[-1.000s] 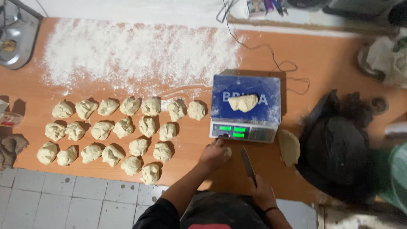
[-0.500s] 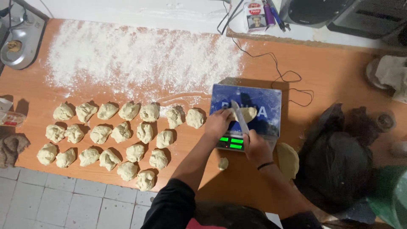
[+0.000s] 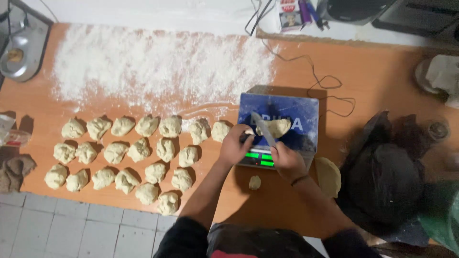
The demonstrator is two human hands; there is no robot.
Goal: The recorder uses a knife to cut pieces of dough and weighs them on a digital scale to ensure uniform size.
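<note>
- Both hands sit at the scale as they did half a second back, but the left hand [image 3: 234,145] now reaches onto the platform edge and the knife blade lies across the dough instead of beside it.
- Head view: dough piece [image 3: 273,127] lies on the blue scale platform [image 3: 306,112], pale, lumpy, flattened oval, right of platform centre.
- Left hand fingers curled, pinching a small bit of dough at the left end of the piece; exact grip hard to see.
- Right hand [image 3: 286,160] clenched round the handle of a knife [image 3: 264,129], blade pointing away from the person, angled over the left part of the dough piece, touching or just above it, cannot tell.
- Scale display [image 3: 260,159] glows green, partly hidden by both hands.
- Small dough scrap [image 3: 255,182] on the wooden table [image 3: 382,91], just in front of the scale, between the forearms.
- Flat dough lump [image 3: 328,176] right of the scale, beside the dark bag [image 3: 382,177].
- Portioned dough balls [image 3: 138,150] in three rough rows left of the scale, close together, lightly floured.
- Flour patch [image 3: 158,67] spread behind the rows.
- Scale cable [image 3: 330,88] loops away toward the back wall.
</note>
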